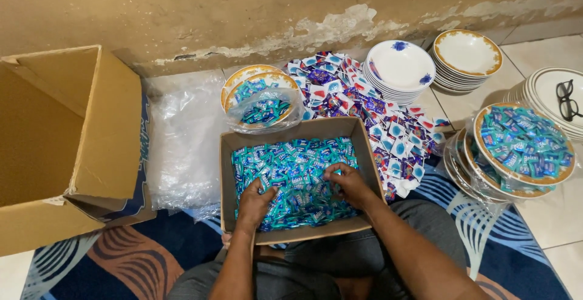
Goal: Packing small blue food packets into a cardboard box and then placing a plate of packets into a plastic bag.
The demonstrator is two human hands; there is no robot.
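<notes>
Teal everywhere: the small cardboard box (302,178) sitting on the person's lap is packed with little teal-wrapped candies (297,181), and both hands are down in the pile. The left hand (255,203) is near the box's front-left corner, fingers curled and dug into the wrappers, so it looks like it's scooping, though I can't tell how much it actually has hold of. The right hand (348,181) is more toward the middle-right, fingers bent and pinching at the top layer, seemingly on a few candies. Keeping the box on the lap puts it right under both arms, which makes sense for rummaging. Just past the box's far edge there's a gold-rimmed plate (258,87) with a clear bag of the same teal candies on it, and beside that a heap of blue, white and red sachets (364,112) spread on the floor against the wall. On the right-hand side there's a wrapped plate piled with candies (525,145), close enough to reach. Stacks of white bowls (401,69) and gold-rimmed plates (467,54) sit back by the wall, a pair of black glasses (566,99) rests on another plate stack at the right edge, and a big empty cardboard carton (67,142) lies open on the left next to crumpled clear plastic (182,142).
</notes>
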